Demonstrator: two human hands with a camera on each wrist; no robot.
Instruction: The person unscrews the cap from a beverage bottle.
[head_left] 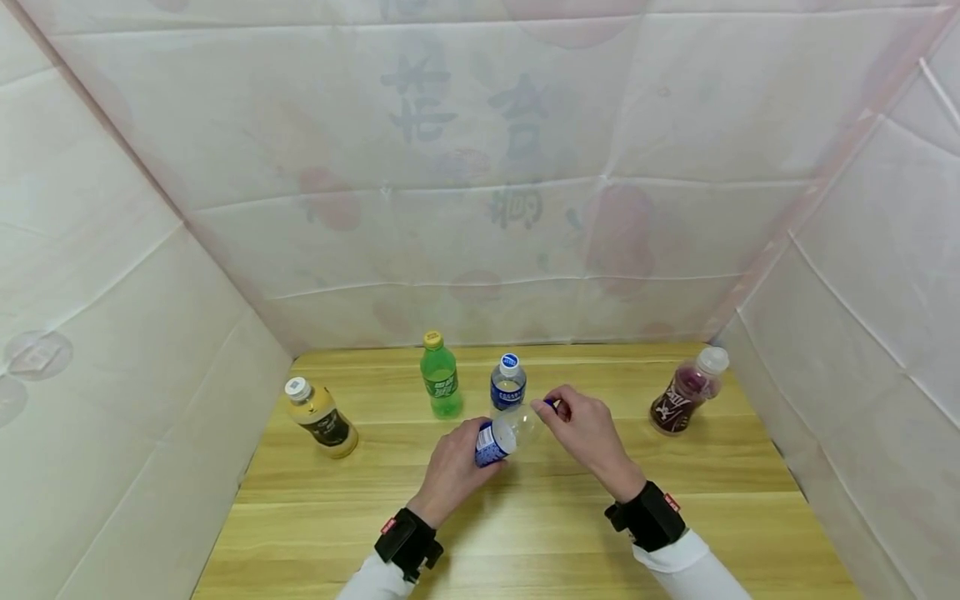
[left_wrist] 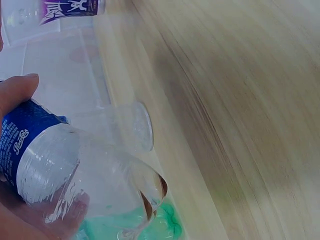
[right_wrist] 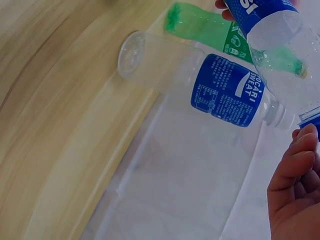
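Observation:
My left hand (head_left: 456,463) grips a clear plastic bottle (head_left: 492,443) around its blue Pepsi label, tilting it with the neck up to the right. At that neck, the thumb and fingers of my right hand (head_left: 588,432) pinch the blue cap (right_wrist: 311,120). Liquid is not visible in this bottle. Just behind it stands a clear Pocari Sweat bottle (head_left: 508,387) with a blue label and white-and-blue cap. In the left wrist view, the thumb (left_wrist: 19,92) lies against the label, and the cap is out of sight.
Left of the Pocari Sweat bottle stands a green bottle (head_left: 441,379) with a yellow cap. A yellow bottle (head_left: 324,419) with a black label is at the left, a purple bottle (head_left: 686,395) at the right. Pale sheet walls (head_left: 480,250) enclose the wooden table (head_left: 540,533).

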